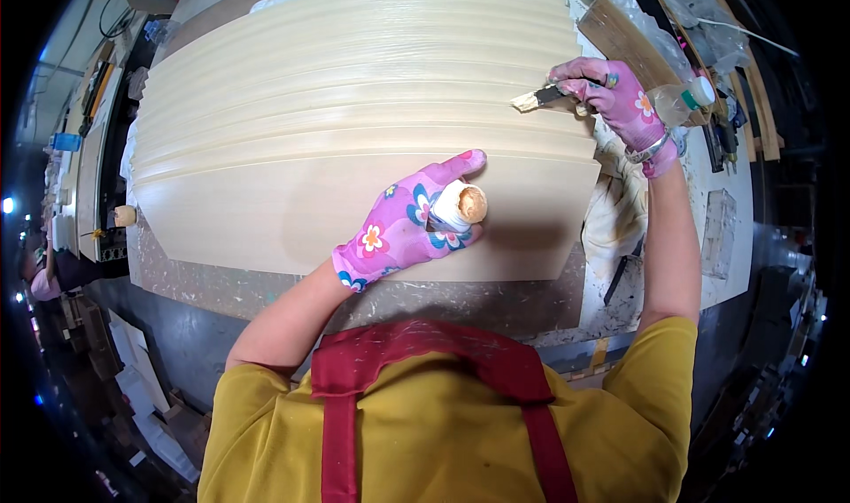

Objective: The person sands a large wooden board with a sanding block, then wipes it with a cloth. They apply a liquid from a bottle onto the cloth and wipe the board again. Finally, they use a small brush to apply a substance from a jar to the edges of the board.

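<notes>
While pale boards (354, 87) fill the middle, the left hand (400, 218) has its fingers clamped around a white pot (455, 205) over their near side; farther right, the right hand's (615, 100) fingers pinch a small tool (542, 97), its long axis pointing left.

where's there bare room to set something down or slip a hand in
The nearest pale board is bare left of the left hand, and from the white container it holds rightward to the crumpled cloth. It's crowded around and beyond the right hand: bottle, brown board, plastic bags.
</notes>
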Motion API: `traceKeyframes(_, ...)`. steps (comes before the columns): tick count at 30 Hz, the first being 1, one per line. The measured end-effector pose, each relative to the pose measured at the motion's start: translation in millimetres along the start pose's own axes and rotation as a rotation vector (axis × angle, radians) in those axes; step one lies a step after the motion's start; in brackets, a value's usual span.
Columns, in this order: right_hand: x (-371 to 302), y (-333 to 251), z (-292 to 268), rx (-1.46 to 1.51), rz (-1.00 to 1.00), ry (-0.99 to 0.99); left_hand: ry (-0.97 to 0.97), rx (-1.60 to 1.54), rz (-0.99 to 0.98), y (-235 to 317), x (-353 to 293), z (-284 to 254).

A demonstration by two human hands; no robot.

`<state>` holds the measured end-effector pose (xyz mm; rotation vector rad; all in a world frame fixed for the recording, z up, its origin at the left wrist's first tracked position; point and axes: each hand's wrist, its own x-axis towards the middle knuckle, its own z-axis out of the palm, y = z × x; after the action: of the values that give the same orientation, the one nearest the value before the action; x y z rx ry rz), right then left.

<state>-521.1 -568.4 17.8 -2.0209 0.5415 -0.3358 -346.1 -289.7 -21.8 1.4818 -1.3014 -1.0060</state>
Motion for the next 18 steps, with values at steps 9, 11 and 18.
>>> traceKeyframes(9, 9, -6, 4, -0.040, -0.032, 0.032, 0.013, 0.041, 0.007, 6, -1, 0)
traceKeyframes(11, 7, -5, 5, 0.020, -0.006, 0.025, 0.010, 0.061, 0.014, 8, 0, -1)
traceKeyframes(18, 7, -5, 16, 0.064, 0.063, 0.010, 0.015, 0.025, 0.054, -3, -1, 2)
